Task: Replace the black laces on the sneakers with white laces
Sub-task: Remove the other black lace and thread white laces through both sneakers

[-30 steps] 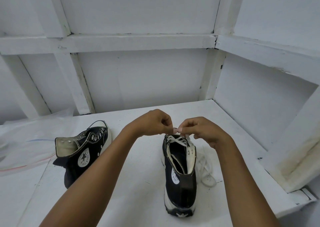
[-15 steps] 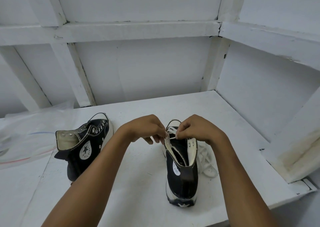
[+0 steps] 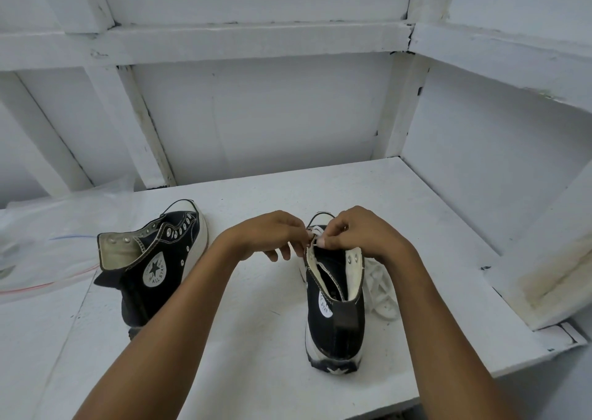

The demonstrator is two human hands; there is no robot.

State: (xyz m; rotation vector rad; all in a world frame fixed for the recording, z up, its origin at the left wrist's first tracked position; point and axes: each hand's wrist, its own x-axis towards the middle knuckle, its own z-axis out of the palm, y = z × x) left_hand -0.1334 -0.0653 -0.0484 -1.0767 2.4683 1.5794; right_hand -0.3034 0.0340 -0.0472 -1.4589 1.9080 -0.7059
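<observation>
Right hand (image 3: 362, 233) pinches the white lace (image 3: 381, 288), left hand (image 3: 272, 237) seems to pinch the sneaker (image 3: 336, 326) edge; a loose pinch could drop the lace

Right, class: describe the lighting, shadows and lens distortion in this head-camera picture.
Head view: soft, even light, no glare; head view: only a faint shadow under the right sneaker; head view: wide-angle lens stretches the forearms near the bottom edge.

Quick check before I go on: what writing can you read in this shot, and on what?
"ALL STAR": round patch on the unlaced sneaker's ankle.
"ALL STAR", partly hidden: side patch on the upright sneaker.
Small lettering around the round patch's star: too small to read.
Nothing else legible.
</observation>
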